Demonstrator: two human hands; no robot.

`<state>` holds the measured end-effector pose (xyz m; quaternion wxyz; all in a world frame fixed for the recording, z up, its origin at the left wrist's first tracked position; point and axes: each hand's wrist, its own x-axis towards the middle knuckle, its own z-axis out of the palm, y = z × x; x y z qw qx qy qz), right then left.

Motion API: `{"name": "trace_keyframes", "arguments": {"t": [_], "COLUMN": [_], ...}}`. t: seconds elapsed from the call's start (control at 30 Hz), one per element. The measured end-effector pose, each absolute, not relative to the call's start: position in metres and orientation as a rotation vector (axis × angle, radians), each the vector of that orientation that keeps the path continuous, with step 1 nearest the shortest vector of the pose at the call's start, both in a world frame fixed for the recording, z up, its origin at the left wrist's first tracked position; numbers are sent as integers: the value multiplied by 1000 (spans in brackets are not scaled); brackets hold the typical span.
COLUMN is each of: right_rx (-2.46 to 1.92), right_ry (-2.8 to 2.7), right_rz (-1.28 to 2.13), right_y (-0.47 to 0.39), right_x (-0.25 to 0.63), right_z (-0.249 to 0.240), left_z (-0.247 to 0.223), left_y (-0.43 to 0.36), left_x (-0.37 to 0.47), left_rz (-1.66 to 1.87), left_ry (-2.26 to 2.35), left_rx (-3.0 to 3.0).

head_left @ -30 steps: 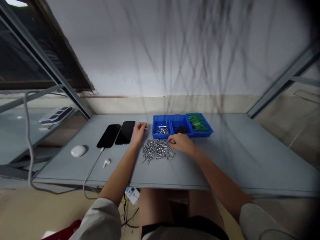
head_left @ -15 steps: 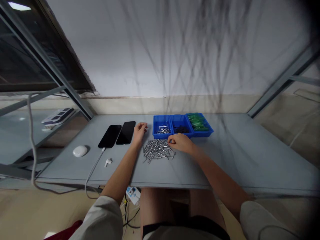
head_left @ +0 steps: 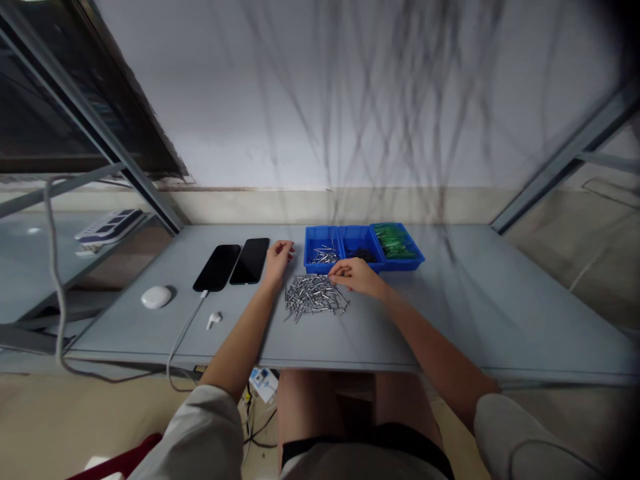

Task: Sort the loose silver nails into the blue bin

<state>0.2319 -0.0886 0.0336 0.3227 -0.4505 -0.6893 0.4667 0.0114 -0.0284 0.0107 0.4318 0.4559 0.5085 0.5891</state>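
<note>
silvery metal pins lie heaped mid-frame, just below the blue trays. at their upper right edge the right hand has fingertips close together, any grip unclear; the left hand, loosely curled, hovers or rests, i can't tell which.

A pale wall rises behind the grey worktop. Tan floor fills the lower left; a dark window, upper left.
</note>
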Motion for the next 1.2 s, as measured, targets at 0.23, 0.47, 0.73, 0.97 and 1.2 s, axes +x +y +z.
{"name": "trace_keyframes", "arguments": {"t": [0.23, 0.47, 0.73, 0.97, 1.2], "right_rx": [-1095, -1036, -1094, -1243, -1299], "right_ry": [-1517, -1376, -1420, -1620, -1900], "right_rz": [1356, 1365, 1217, 888, 698], "right_y": [-84, -84, -81, -86, -89], "right_x": [235, 239, 236, 239, 236], "right_z": [44, 51, 42, 41, 41], "left_z": [12, 11, 11, 10, 11], "left_y": [-29, -28, -29, -28, -28], "left_x": [12, 11, 12, 12, 12], "left_rz": [1463, 1468, 1461, 1459, 1450], "left_ry": [1283, 1264, 1268, 1268, 1275], "left_rx": [1137, 1147, 1127, 1134, 1129]}}
